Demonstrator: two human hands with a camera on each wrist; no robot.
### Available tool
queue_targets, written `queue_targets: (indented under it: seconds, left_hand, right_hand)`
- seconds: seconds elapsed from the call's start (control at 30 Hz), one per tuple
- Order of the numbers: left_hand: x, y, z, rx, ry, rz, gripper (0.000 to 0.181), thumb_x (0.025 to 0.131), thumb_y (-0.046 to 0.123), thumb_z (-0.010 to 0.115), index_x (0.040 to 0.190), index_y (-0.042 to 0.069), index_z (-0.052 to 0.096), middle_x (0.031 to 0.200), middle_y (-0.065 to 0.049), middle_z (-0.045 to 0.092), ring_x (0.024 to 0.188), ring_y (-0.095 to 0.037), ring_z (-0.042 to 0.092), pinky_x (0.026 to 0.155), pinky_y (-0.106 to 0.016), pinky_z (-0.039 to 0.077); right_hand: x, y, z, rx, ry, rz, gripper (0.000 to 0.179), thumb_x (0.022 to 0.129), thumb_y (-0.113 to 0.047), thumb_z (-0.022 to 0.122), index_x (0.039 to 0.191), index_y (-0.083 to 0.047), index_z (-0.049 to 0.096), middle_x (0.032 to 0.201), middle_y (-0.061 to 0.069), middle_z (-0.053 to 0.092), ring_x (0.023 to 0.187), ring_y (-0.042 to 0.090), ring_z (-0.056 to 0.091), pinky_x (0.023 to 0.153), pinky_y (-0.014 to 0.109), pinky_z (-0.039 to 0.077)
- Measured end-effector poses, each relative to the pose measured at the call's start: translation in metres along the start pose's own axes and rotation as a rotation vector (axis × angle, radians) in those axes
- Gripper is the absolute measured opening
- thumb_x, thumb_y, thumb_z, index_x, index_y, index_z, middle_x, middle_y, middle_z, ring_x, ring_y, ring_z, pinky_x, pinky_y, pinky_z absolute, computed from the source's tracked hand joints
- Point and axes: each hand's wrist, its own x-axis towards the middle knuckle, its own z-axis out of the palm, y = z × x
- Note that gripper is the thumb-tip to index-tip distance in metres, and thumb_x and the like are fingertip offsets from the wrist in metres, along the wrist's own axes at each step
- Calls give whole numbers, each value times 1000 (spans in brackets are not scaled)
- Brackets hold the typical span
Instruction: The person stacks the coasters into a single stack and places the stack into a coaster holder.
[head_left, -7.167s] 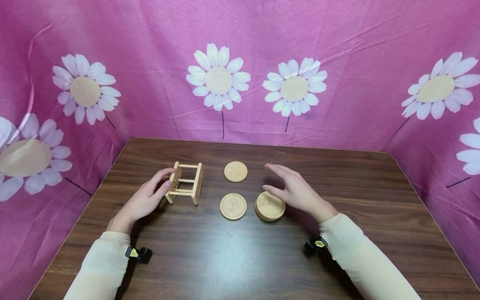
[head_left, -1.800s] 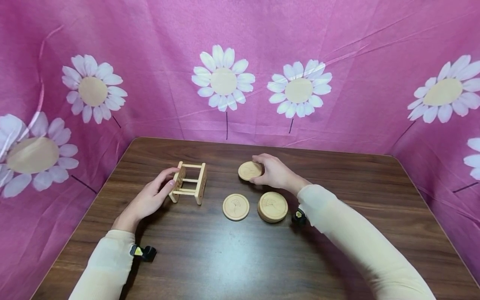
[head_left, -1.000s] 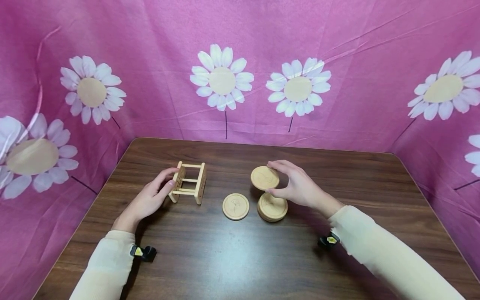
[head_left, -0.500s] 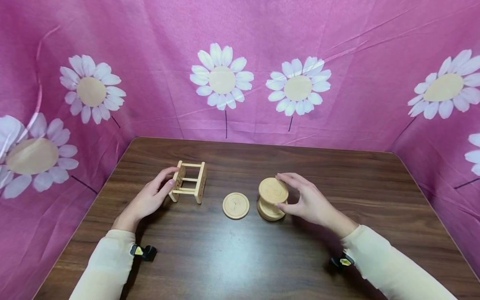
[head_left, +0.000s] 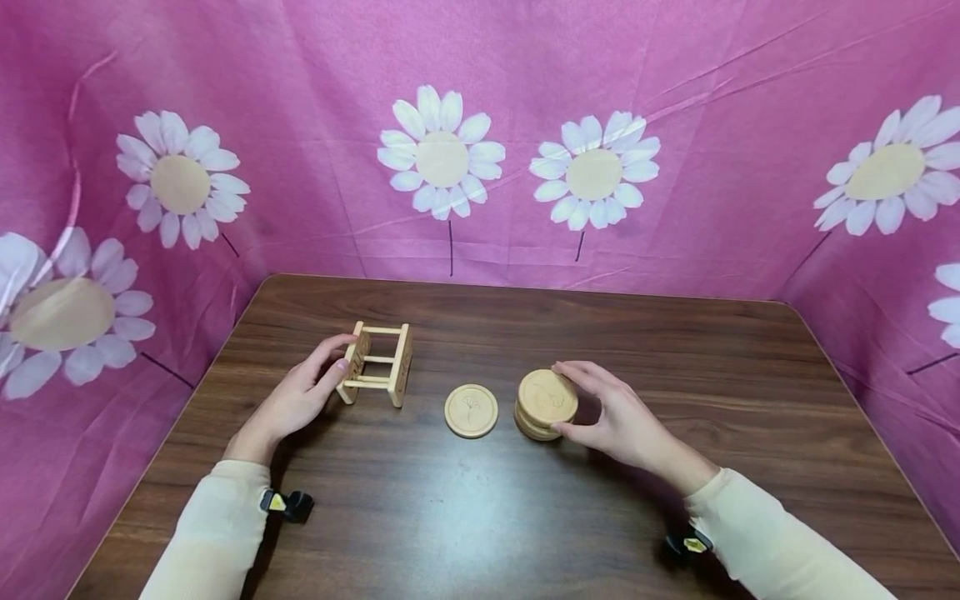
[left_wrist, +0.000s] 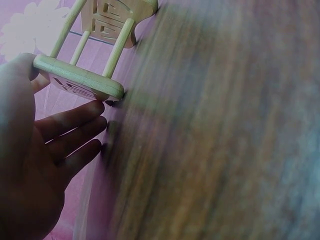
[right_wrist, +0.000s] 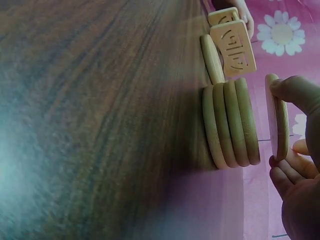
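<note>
My left hand (head_left: 300, 396) holds the near side panel of a small light-wood coaster rack (head_left: 396, 367), thumb and index finger at the panel's edges. Close up in the left wrist view, the rack (left_wrist: 80, 77) shows cut-out panels joined by round bars, and the other fingers extend loosely beneath. My right hand (head_left: 626, 421) pinches a round wooden coaster (head_left: 547, 398) by its rim. A visible gap separates this coaster (right_wrist: 278, 120) from the stack of several coasters (right_wrist: 232, 125) in the right wrist view. A single coaster (head_left: 471, 411) engraved with a flower lies flat between rack and stack.
The dark wood-grain table (head_left: 420, 517) runs back to a pink cloth (head_left: 510, 250) printed with white daisies, which encloses the far side and both flanks. Black cameras (head_left: 296, 506) are strapped to both wrists.
My right hand has taken the coaster from the back of the table, carried it rightward and toward me, and lowered it over the stack. The left hand stays at the rack.
</note>
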Motion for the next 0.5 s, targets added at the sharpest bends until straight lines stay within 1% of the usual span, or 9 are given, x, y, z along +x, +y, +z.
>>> queue_targets:
  seconds: [0.07, 0.13, 0.2, 0.5]
  left_hand:
    - [0, 0, 0, 1, 2, 2, 42, 117, 21, 47, 159, 19, 47, 137, -24, 70, 128, -38, 65, 111, -63, 45]
    - [0, 0, 0, -1, 3, 4, 42, 117, 22, 47, 159, 19, 47, 137, -25, 70, 128, -39, 65, 111, -63, 45]
    - [-1, 0, 0, -5, 0, 1, 42, 117, 22, 47, 159, 19, 46, 137, -26, 69, 128, -40, 65, 112, -65, 44]
    - [-1, 1, 0, -7, -1, -3, 42, 117, 22, 48, 159, 20, 47, 139, -27, 68, 130, -43, 64, 113, -67, 43]
  right_hand:
    - [-2, 1, 1, 1, 11, -10, 76, 77, -12, 97, 145, -2, 65, 138, 12, 70, 127, 34, 68, 113, 24, 47]
    - [-3, 2, 3, 1, 20, -21, 77, 76, -11, 98, 145, -2, 65, 138, 12, 70, 127, 34, 68, 113, 13, 40]
    - [-5, 2, 5, 1, 26, -35, 78, 75, -10, 98, 145, -2, 65, 138, 12, 70, 126, 34, 68, 112, 6, 34]
    - [-7, 3, 10, -40, 30, -92, 79, 74, -10, 98, 143, 5, 63, 138, 16, 68, 125, 35, 67, 115, 4, 29]
